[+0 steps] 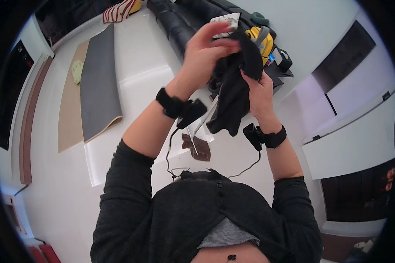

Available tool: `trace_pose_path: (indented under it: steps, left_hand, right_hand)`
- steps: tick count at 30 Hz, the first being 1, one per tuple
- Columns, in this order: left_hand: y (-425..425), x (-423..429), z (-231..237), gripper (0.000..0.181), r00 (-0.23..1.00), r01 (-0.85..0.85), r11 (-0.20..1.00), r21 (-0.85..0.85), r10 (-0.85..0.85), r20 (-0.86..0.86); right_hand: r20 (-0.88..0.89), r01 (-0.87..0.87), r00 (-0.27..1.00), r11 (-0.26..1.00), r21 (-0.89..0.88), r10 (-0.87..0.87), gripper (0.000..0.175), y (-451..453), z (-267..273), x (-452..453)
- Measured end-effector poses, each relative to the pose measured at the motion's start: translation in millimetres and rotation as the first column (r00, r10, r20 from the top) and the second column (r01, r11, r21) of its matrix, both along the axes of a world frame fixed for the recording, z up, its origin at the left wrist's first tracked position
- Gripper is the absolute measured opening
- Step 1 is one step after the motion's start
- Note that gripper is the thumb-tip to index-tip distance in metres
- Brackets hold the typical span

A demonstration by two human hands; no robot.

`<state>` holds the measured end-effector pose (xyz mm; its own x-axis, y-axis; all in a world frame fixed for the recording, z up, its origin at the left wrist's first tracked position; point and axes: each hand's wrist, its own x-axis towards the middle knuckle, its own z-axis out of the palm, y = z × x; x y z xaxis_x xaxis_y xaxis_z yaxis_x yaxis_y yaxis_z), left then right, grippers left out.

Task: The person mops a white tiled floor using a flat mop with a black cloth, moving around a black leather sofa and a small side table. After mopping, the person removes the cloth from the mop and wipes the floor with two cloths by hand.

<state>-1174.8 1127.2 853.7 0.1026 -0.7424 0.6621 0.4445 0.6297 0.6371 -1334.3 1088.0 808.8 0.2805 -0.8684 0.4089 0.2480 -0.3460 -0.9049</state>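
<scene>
A black piece of cloth (230, 98), possibly a garment, hangs in front of me at arm's length. My right hand (261, 93) pinches its folded upper part between thumb and fingers. Motion blurs my left hand (205, 54), whose fingers reach to the cloth's top edge with the thumb and fingers spread. Whether those fingertips grip the fabric cannot be made out. Lower down, the cloth's wavy bottom edge dangles free and partly covers a white metal pole (205, 118).
A brown cloth (199, 148) lies on the white floor by the pole's foot. Further off are a black sofa (171, 29), a yellow bag (266, 41) and a black box (283, 59). A partly folded mat (100, 85) stretches along the left. White cabinet doors (352, 141) flank the right.
</scene>
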Motion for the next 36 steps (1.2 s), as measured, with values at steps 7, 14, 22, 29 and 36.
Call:
trace_pose_path:
  steps: [7,14,22,29,36]
  left_hand:
    - [-6.2,-10.2,-133.3,0.066,0.884,-0.241,0.914,0.326,0.068,0.463]
    - [-17.1,-22.1,-116.3,0.055,0.84,-0.311,0.902,0.3,0.114,0.53]
    - [-9.7,-32.3,-80.7,0.045,0.686,-0.229,0.961,0.157,0.045,0.726]
    - [-42.8,-32.4,-84.0,0.049,0.661,-0.277,0.897,-0.345,0.438,0.609]
    - [-48.1,-40.2,-66.4,0.038,0.612,-0.301,0.938,-0.173,0.33,0.719]
  right_hand:
    - [-0.204,0.023,0.976,0.963,-0.268,-0.08,0.029,2.2,30.3,-4.5]
    - [-0.119,0.091,0.984,0.955,-0.281,-0.129,0.025,14.7,102.5,-17.6]
    - [-0.056,0.012,0.998,0.972,-0.233,-0.026,0.024,8.1,139.9,-22.7]
    - [-0.44,-0.003,0.893,0.977,-0.212,-0.092,0.026,-11.3,128.3,-29.7]
    - [0.016,0.143,0.99,0.964,-0.223,-0.143,0.033,-0.9,191.2,-48.7]
